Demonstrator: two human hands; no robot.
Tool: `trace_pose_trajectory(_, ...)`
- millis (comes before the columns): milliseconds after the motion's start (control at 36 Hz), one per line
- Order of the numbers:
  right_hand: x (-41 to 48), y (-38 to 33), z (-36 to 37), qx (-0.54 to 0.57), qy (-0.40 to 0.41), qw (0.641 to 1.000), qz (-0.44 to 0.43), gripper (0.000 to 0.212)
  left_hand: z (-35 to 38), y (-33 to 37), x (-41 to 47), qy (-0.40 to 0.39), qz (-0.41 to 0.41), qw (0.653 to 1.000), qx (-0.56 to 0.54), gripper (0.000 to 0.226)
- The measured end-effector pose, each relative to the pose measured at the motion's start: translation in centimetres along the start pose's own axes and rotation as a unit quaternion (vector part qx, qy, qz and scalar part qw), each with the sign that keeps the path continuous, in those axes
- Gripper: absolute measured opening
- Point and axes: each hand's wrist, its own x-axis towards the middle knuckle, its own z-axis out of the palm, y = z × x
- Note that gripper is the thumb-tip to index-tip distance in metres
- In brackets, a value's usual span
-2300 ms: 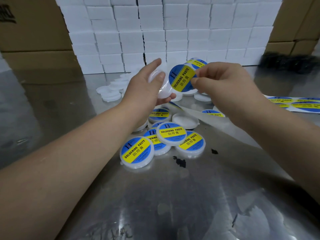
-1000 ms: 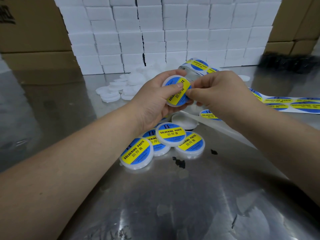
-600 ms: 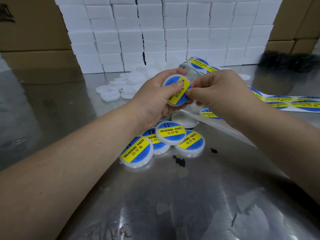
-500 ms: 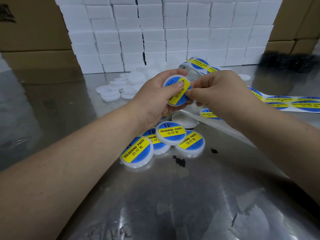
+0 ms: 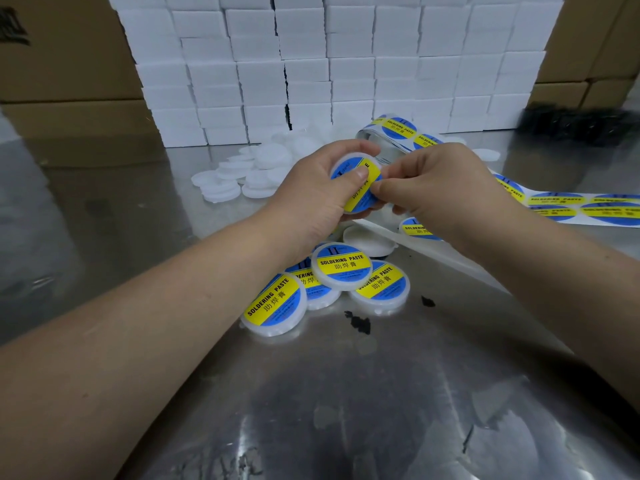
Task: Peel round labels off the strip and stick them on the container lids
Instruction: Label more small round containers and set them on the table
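one round label (image 5: 360, 198) on plastic lid (image 5: 367, 156)

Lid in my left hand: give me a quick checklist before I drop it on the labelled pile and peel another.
1. The label sits on the held lid: ok.
2. Its edges flat: cannot tell, partly covered.
3. The left grip curled round the lid: ok.
4. The right grip free for peeling: not ok, it pinches the lid's edge.
5. The label strip has labels left: ok.
6. A pile of bare lids waits: ok.
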Motion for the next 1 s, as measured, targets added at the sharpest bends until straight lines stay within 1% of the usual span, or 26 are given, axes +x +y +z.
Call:
trace_pose_trajectory(83, -0.1, -0.1, -0.2, -0.004, 0.015, 1.0, 0.001, 0.019, 0.3, -0.1, 0.0, 0.022, 0.033, 0.998, 0.046, 0.029)
trace_pose_trajectory(167, -0.1, -0.2, -0.2, -0.022, 0.014, 1.0, 0.006, 0.023, 0.5, -0.1, -0.1, 0.034, 0.052, 0.996, 0.063, 0.028)
trace_pose_trajectory(222, 0.0, 0.0, -0.2, -0.052, 0.022, 0.998, 0.006, 0.027, 0.6, 0.2, -0.2, 0.042, 0.062, 0.995, 0.062, 0.028)
trace_pose_trajectory(278, 0.2, 0.2, -0.4, -0.113, 0.023, 0.993, 0.009, 0.038, 0.6, 0.6, -0.3, 0.054, 0.067, 0.995, 0.045, 0.03)
trace_pose_trajectory(306, 0.2, 0.2, -0.5, -0.134, 0.019, 0.991, 0.015, 0.047, 0.6, 0.7, -0.4, 0.061, 0.07, 0.995, 0.037, 0.03)
trace_pose_trajectory(333, 0.2, 0.1, -0.6, -0.136, 0.017, 0.99, 0.021, 0.048, 0.5, 0.8, -0.4, 0.066, 0.073, 0.995, 0.033, 0.029)
trace_pose_trajectory(361, 0.1, 0.0, -0.7, -0.123, 0.02, 0.992, 0.018, 0.041, 0.5, 0.9, -0.4, 0.069, 0.073, 0.994, 0.033, 0.027)
trace_pose_trajectory(417, -0.2, -0.4, -0.7, -0.095, 0.03, 0.995, -0.007, 0.017, 0.4, 1.0, -0.5, 0.072, 0.064, 0.995, 0.032, 0.023)
trace_pose_trajectory(445, -0.3, -0.5, -0.6, -0.087, 0.03, 0.996, -0.018, 0.014, 0.3, 1.0, -0.5, 0.075, 0.058, 0.995, 0.028, 0.021)
trace_pose_trajectory(528, -0.6, -0.9, -0.4, -0.098, 0.016, 0.995, -0.021, 0.028, 0.2, 1.1, -0.3, 0.087, 0.038, 0.995, 0.031, 0.014)
trace_pose_trajectory(611, -0.6, -1.0, -0.5, -0.136, 0.011, 0.99, -0.028, 0.034, 0.2, 0.7, -0.3, 0.06, 0.023, 0.995, 0.074, 0.01)
trace_pose_trajectory(695, -0.8, -1.1, -0.5, -0.14, -0.004, 0.989, -0.053, 0.038, 0.3, 0.4, -0.6, 0.034, 0.022, 0.993, 0.111, 0.014)
trace_pose_trajectory(833, -1.0, -1.5, -0.4, -0.186, -0.02, 0.979, -0.083, 0.037, 0.5, 0.4, -0.6, 0.056, 0.049, 0.986, 0.152, 0.026)
trace_pose_trajectory(945, -1.1, -1.6, -0.3, -0.22, -0.009, 0.971, -0.091, 0.044, 0.4, 0.6, -0.6, 0.056, 0.062, 0.984, 0.155, 0.03)
trace_pose_trajectory(1000, -1.1, -1.6, -0.3, -0.224, -0.006, 0.97, -0.096, 0.045, 0.3, 0.6, -0.4, 0.06, 0.069, 0.981, 0.174, 0.032)
